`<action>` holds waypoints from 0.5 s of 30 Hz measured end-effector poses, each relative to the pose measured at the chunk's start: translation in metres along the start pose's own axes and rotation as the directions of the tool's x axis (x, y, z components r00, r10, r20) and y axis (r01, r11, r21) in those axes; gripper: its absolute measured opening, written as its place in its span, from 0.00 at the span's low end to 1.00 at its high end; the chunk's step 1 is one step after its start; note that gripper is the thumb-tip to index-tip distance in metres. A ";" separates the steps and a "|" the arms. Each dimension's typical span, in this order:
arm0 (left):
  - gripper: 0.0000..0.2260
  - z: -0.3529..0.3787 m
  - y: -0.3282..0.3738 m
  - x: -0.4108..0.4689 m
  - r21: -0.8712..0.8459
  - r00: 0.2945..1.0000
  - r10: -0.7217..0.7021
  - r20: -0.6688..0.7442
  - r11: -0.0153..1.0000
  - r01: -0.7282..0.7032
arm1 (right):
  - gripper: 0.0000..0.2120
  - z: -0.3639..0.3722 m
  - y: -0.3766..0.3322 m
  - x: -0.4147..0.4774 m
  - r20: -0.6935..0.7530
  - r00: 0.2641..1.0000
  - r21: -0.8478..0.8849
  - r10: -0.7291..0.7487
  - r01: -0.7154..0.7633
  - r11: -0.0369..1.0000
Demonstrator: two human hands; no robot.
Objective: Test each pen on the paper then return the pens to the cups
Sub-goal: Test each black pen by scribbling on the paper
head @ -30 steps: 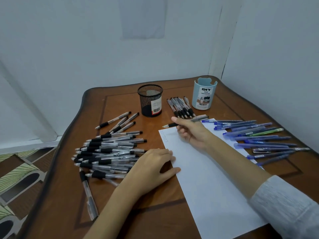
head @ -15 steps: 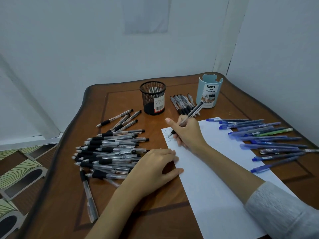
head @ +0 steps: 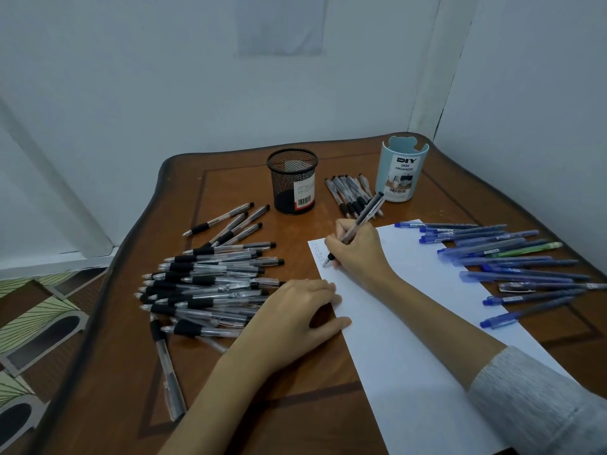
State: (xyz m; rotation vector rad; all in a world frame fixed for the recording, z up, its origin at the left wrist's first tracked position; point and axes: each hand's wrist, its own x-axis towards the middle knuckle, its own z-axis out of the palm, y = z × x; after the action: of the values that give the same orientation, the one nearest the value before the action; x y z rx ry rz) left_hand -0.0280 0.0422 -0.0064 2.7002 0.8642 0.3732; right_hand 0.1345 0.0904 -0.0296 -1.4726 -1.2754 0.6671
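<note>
Your right hand [head: 358,254] pinches a black-grip pen [head: 361,221] between thumb and curled fingers. Its tip is down on the paper [head: 410,339] just inside the far left corner, beside a few faint marks, and its barrel tilts back toward the blue cup [head: 400,172]. Your left hand [head: 295,316] lies palm down and holds nothing. Its fingers are loosely bent on the wood and its thumb rests on the paper's left edge. Just beside that hand, the heap of black pens [head: 210,284] spreads toward the curved left edge of the table [head: 108,372], and one stray pen [head: 167,372] points at the near side. The mesh cup [head: 293,182] stands upright beyond the heap, with a strip of bare wood between them. A small row of pens [head: 349,195] lies between the two cups, near your writing hand. The blue cup sits close to the far right corner, near the wall. The blue pens [head: 512,261] fan across the paper's right edge, with a green pen [head: 528,249] among them. Bare wood shows under your left forearm.
</note>
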 end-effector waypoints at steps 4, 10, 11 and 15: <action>0.21 -0.001 0.001 0.000 -0.004 1.000 -0.003 0.005 1.000 0.003 | 0.12 0.000 -0.001 0.000 0.025 1.000 0.010 -0.002 0.002 1.000; 0.21 0.000 0.000 0.000 -0.006 1.000 -0.003 0.005 1.000 0.003 | 0.14 0.001 0.000 0.001 0.018 1.000 0.003 -0.008 0.008 1.000; 0.21 0.000 0.000 0.000 -0.005 1.000 -0.003 0.007 1.000 0.003 | 0.14 0.001 0.000 0.001 0.015 1.000 0.005 -0.007 0.006 1.000; 0.21 0.000 0.000 0.000 -0.004 1.000 -0.003 0.005 1.000 0.003 | 0.14 0.001 0.000 0.001 0.026 1.000 0.012 0.002 -0.003 1.000</action>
State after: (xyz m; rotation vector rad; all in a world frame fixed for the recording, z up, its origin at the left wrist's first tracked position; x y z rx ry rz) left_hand -0.0281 0.0425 -0.0067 2.6945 0.8657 0.3674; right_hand 0.1341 0.0913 -0.0298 -1.4603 -1.2878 0.6967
